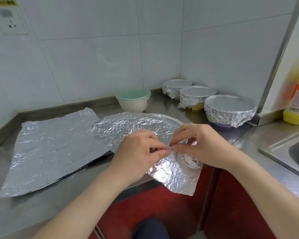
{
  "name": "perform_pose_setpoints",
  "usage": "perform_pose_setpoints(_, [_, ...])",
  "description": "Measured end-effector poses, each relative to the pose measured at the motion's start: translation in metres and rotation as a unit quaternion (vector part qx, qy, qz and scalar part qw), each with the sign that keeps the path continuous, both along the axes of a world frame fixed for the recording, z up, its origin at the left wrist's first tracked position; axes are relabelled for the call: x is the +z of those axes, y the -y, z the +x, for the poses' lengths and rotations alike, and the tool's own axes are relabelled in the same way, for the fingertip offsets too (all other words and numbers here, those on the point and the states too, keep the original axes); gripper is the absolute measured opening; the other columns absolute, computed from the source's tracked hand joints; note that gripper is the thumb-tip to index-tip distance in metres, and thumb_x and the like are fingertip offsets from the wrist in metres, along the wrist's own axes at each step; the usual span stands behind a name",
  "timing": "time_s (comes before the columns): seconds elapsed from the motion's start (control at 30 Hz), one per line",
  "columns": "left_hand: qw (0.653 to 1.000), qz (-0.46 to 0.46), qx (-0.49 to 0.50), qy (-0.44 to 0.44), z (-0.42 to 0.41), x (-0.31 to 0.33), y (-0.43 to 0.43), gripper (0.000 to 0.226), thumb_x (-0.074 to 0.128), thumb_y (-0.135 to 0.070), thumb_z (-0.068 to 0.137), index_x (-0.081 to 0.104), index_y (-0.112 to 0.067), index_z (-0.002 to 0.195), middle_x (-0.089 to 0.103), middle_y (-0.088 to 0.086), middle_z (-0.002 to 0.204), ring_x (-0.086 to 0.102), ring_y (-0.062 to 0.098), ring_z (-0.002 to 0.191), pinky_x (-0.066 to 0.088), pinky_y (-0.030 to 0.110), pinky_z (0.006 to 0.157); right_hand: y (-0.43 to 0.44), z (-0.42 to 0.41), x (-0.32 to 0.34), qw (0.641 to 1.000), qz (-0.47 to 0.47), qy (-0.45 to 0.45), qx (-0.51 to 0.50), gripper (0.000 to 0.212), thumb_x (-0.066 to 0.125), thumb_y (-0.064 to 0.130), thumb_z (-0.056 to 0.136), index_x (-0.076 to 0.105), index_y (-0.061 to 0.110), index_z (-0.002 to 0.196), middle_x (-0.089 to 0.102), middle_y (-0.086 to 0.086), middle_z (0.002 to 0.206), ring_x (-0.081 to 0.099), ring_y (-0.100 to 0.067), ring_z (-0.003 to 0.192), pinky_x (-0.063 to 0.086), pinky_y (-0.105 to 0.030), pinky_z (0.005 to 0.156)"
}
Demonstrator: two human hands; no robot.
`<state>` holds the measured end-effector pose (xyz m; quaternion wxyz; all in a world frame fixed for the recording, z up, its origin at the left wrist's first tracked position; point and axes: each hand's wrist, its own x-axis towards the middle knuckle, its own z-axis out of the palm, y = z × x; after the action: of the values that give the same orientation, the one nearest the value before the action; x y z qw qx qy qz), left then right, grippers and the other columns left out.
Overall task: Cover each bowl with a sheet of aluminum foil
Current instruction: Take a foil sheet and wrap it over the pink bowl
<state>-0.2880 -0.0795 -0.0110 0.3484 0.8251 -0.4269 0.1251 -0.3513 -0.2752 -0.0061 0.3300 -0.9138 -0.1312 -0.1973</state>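
A crinkled foil sheet (pixel 133 126) lies over a bowl at the counter's front, and only a sliver of the bowl's rim (pixel 175 119) shows. One corner of the sheet hangs past the counter edge. My left hand (pixel 138 152) and my right hand (pixel 197 144) meet at the near rim, both pinching the foil between thumb and fingertips. Three foil-covered bowls (pixel 230 109) stand in a row at the back right. Two stacked bare bowls (pixel 133 100), green on white, sit against the back wall.
A pile of flat foil sheets (pixel 53 149) lies on the steel counter (pixel 41 209) to the left. A sink (pixel 293 150) is at the right, with a yellow bottle (pixel 297 104) behind it. Red cabinet doors (pixel 231 204) are below the counter edge.
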Motion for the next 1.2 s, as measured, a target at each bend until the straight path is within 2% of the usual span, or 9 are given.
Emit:
perform_pose_setpoints(0.1, [1.000,0.005,0.004,-0.007,0.003,0.001,-0.003,0.008,0.078,-0.034,0.077,0.078,-0.032,0.084,0.063,-0.015,0.080,0.057,0.003,0.079,0.047,0.025,0.072,0.008,0.001,-0.003,0.999,0.032,-0.002,-0.020,0.005,0.076,0.015,0.081,0.079,0.015,0.085,0.067,0.011,0.088,0.065,-0.009,0.077,0.053,-0.032,0.073])
perform_pose_setpoints(0.3, [0.997,0.039,0.021,-0.068,0.020,0.012,-0.011,0.008,0.080,-0.021,0.077,0.078,-0.027,0.082,0.064,-0.017,0.080,0.056,-0.004,0.074,0.041,0.009,0.065,0.002,0.002,-0.007,0.999,0.016,0.021,-0.024,0.006,0.078,0.017,0.080,0.078,0.021,0.085,0.068,0.012,0.087,0.062,-0.003,0.082,0.049,-0.018,0.071])
perform_pose_setpoints(0.5, [0.998,0.004,0.010,-0.060,0.021,0.007,-0.006,0.005,0.078,-0.033,0.077,0.078,-0.031,0.082,0.065,-0.018,0.080,0.059,0.000,0.078,0.047,0.022,0.073,-0.008,0.011,-0.010,0.999,0.004,0.028,-0.042,0.004,0.078,0.027,0.079,0.077,0.024,0.082,0.067,0.008,0.083,0.062,-0.009,0.078,0.048,-0.028,0.071])
perform_pose_setpoints(0.6, [0.999,-0.022,0.008,-0.023,0.021,-0.003,-0.003,0.009,0.079,-0.033,0.075,0.079,-0.029,0.083,0.065,-0.016,0.079,0.059,0.004,0.080,0.050,0.033,0.075,-0.013,0.013,-0.009,0.999,-0.009,0.027,-0.038,0.005,0.080,0.027,0.076,0.077,0.025,0.079,0.067,0.009,0.081,0.061,-0.009,0.077,0.046,-0.021,0.068])
perform_pose_setpoints(0.7, [0.999,-0.031,0.001,0.034,0.024,-0.011,-0.004,0.009,0.079,-0.031,0.076,0.079,-0.026,0.083,0.065,-0.015,0.081,0.057,0.005,0.082,0.050,0.032,0.073,-0.013,0.013,-0.010,0.997,-0.046,0.031,-0.050,0.007,0.081,0.026,0.076,0.076,0.023,0.080,0.065,0.009,0.081,0.059,-0.010,0.074,0.047,-0.024,0.068])
perform_pose_setpoints(0.8, [0.992,-0.013,-0.022,0.123,0.026,-0.016,-0.004,0.015,0.072,-0.033,0.081,0.077,-0.020,0.086,0.063,-0.010,0.081,0.055,0.007,0.079,0.048,0.028,0.069,-0.015,0.015,-0.015,0.987,-0.118,0.090,-0.064,0.007,0.078,0.024,0.077,0.074,0.019,0.078,0.064,0.003,0.078,0.058,-0.018,0.074,0.049,-0.035,0.066])
perform_pose_setpoints(1.0, [0.962,0.039,-0.018,0.269,0.028,-0.023,-0.002,0.015,0.062,-0.022,0.090,0.069,-0.011,0.084,0.062,-0.001,0.082,0.055,0.019,0.075,0.049,0.033,0.065,-0.018,0.021,-0.026,0.952,-0.233,0.187,-0.065,0.009,0.071,0.015,0.079,0.064,0.012,0.075,0.058,-0.001,0.075,0.054,-0.024,0.073,0.049,-0.034,0.064])
perform_pose_setpoints(1.1, [0.972,0.052,-0.012,0.229,0.020,-0.017,0.001,0.022,0.058,-0.033,0.089,0.071,-0.017,0.083,0.063,-0.007,0.080,0.055,0.014,0.075,0.050,0.031,0.061,-0.012,0.019,-0.023,0.960,-0.204,0.182,-0.054,0.007,0.069,0.020,0.078,0.068,0.014,0.075,0.061,0.003,0.076,0.052,-0.017,0.076,0.043,-0.025,0.068])
perform_pose_setpoints(1.2, [0.992,0.030,-0.001,0.124,0.016,-0.004,-0.004,0.021,0.061,-0.039,0.087,0.076,-0.024,0.089,0.066,-0.013,0.084,0.056,0.006,0.080,0.050,0.029,0.069,0.001,0.014,-0.016,0.976,-0.160,0.135,-0.055,0.005,0.078,0.020,0.075,0.073,0.019,0.077,0.063,0.008,0.081,0.050,-0.009,0.078,0.044,-0.024,0.074])
